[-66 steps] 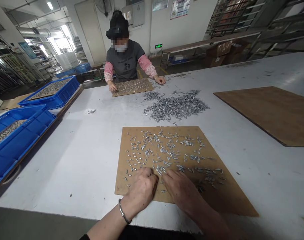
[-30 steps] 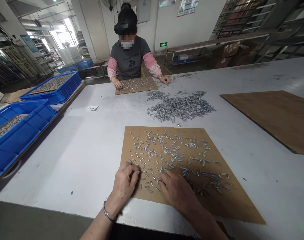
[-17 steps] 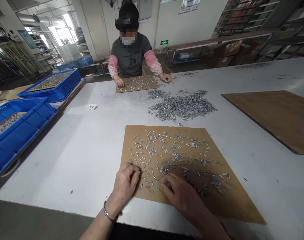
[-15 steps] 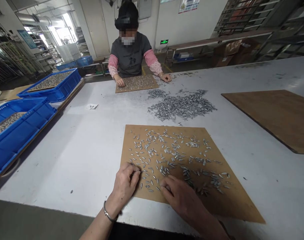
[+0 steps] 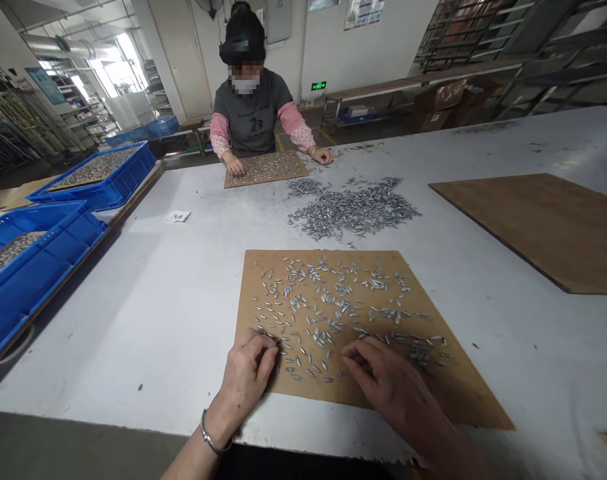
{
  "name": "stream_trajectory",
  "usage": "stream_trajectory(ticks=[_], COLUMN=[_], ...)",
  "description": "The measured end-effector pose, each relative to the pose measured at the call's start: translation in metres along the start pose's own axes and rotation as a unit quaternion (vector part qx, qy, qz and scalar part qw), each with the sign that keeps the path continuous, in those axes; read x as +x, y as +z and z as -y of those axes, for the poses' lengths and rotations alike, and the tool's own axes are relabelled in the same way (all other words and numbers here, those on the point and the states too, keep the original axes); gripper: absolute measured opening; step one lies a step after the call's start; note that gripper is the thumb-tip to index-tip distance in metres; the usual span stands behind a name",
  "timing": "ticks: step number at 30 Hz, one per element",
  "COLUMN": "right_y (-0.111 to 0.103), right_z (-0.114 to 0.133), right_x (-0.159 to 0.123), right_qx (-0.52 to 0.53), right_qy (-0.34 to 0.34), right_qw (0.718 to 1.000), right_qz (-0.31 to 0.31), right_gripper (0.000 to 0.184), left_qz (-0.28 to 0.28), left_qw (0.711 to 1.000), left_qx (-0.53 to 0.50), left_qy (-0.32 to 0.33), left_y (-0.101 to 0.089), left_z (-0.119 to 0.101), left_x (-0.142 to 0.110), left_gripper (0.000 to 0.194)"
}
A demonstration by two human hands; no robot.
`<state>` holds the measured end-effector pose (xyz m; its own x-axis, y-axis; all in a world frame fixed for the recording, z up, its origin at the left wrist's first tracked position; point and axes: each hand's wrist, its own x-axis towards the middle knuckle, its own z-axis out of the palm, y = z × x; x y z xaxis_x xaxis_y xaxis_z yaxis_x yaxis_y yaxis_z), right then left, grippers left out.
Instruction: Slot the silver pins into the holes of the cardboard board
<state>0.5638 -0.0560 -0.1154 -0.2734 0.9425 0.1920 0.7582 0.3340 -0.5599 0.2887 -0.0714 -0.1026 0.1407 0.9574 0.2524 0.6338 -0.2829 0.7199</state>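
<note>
Many small silvery, pointed-oval metal pieces lie scattered over a brown board in front of me. My left hand rests at the board's left edge, thumb and fingers pinched together; what is between them, if anything, is hidden. Over the lower middle of the board is my right hand, its thumb and forefinger also closed in a pinch, with their tips beside some of the pieces. Whether it holds one I cannot make out. Near the left hand the pieces lie spaced apart, while those further right are bunched.
Beyond the board a heap of the same pieces covers part of the white table. Across from me a co-worker handles a filled board. Blue crates stand left; a bare brown board lies right.
My right hand has moved right and slightly up, away from the left hand. The left hand keeps its pinch at the board's edge. The whole view has shifted a little.
</note>
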Motion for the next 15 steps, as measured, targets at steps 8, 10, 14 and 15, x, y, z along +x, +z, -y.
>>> stream_trajectory(ticks=[8,10,14,15], right_y=[0.024,0.034,0.043,0.043], right_z=[0.004,0.004,0.001,0.0], right_x=[-0.025,-0.026,-0.025,-0.024], right_qx=[-0.036,-0.059,-0.08,-0.079], right_qy=[-0.104,-0.113,-0.123,-0.123], right_qw=[0.993,0.992,0.989,0.989], right_qz=[0.036,0.02,0.005,0.009], right_gripper=[0.025,0.025,0.028,0.029], left_qz=[0.065,0.055,0.038,0.036], left_qw=[0.991,0.986,0.977,0.975], left_qx=[0.071,0.116,0.171,0.179], left_qy=[0.093,0.104,0.125,0.128], left_y=[0.033,0.042,0.052,0.054], left_z=[-0.012,-0.009,-0.003,-0.002], left_x=[-0.016,-0.019,-0.023,-0.023], left_gripper=[0.013,0.014,0.019,0.02])
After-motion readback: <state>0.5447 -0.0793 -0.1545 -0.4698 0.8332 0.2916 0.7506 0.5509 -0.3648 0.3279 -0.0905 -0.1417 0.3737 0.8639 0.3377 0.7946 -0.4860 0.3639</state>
